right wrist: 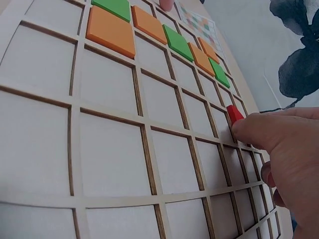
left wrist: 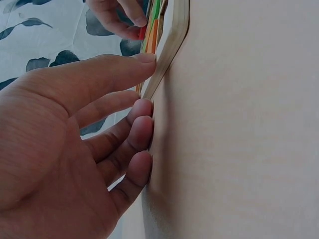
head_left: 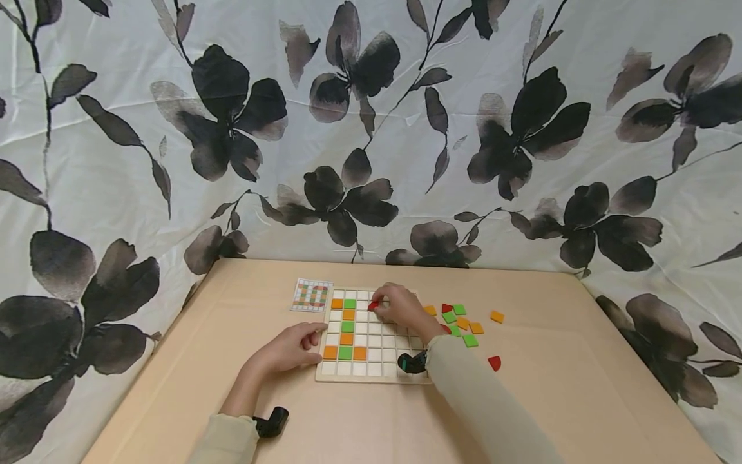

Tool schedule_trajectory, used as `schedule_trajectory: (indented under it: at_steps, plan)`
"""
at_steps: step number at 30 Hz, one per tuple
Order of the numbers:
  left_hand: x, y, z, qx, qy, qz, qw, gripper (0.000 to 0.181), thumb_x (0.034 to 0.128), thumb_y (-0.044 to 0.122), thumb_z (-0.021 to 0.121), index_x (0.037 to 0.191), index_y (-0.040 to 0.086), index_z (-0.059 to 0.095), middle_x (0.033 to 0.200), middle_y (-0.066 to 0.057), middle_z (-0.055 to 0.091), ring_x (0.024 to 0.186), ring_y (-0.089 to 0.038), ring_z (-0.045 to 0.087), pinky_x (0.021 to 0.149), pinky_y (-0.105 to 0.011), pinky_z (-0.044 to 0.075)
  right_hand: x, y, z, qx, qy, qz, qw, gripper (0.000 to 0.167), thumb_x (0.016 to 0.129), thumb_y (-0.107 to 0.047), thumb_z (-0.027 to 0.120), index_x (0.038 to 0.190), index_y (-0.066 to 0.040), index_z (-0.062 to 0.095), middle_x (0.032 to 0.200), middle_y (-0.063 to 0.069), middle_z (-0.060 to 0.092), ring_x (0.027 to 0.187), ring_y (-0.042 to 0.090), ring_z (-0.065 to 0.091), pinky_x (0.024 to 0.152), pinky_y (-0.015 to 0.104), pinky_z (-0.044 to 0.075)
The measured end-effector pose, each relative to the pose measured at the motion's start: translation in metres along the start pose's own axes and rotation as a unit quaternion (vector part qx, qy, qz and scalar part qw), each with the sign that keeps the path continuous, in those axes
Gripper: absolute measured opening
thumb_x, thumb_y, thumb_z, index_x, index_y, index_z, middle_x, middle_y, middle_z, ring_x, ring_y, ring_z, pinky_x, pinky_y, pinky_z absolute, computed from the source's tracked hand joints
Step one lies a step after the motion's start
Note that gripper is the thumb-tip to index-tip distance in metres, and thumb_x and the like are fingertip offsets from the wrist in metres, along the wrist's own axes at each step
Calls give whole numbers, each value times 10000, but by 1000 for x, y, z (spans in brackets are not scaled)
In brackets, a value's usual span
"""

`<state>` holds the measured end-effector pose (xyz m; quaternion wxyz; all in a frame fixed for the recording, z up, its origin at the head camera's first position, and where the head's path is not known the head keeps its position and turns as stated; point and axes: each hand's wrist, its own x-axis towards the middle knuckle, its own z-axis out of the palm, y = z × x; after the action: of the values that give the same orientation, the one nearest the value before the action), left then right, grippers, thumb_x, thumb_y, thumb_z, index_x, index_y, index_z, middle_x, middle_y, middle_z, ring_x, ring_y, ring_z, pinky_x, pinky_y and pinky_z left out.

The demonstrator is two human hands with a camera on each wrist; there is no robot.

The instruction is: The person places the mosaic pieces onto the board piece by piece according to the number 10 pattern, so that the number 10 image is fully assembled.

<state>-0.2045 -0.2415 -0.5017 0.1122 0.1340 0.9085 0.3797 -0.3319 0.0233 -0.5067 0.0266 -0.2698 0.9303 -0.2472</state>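
Observation:
A wooden grid board with white square cells lies on the table, with orange tiles and green tiles set in its left columns. Over the upper part of the grid, my right hand pinches a red tile between thumb and finger. Its rounded outline is partly covered by the fingertips. My left hand is at the board's left edge, its thumb touching the rim and the other fingers loosely bent beside it. In the left wrist view, those fingers rest near the table surface.
A small printed pattern card lies by the board's upper left corner. Loose green, orange and red tiles are scattered right of the board, with a red piece lower down. A floral cloth hangs behind the table.

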Motion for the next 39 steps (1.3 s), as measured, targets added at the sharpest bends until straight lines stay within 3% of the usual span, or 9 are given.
schedule_trajectory:
  at_steps: [12,21,33,39]
  plan:
    - [2,2,0,-20,12,-12,10000,601,804,73,732,1359,22,507,930,-60,512,875,-185,460,654,-223,367,0,-2,-4,-290,-43,237,9993,110,853,-223,738,961,-201,734,1046,-24,635,969,185,609,844,392,512]
    - [2,1,0,-4,12,-23,10000,597,808,79,730,1358,23,507,937,-66,517,882,-186,463,660,-224,366,-7,3,-2,-114,137,161,9997,222,867,-254,714,1077,-181,717,1042,-35,636,931,153,596,868,377,501]
    - [1,0,1,97,3,92,9999,596,811,86,728,1359,12,505,928,-53,517,855,-174,471,661,-216,377,-37,11,-14,240,188,-85,9995,262,873,-233,711,1124,-158,695,1029,-21,624,864,159,573,782,356,486]
    - [0,0,1,112,-5,65,9999,594,811,88,729,1357,17,507,929,-57,514,856,-177,469,657,-216,374,-51,21,-21,248,356,-90,9990,262,868,-219,716,1119,-146,698,1038,-11,626,727,144,519,696,304,455]
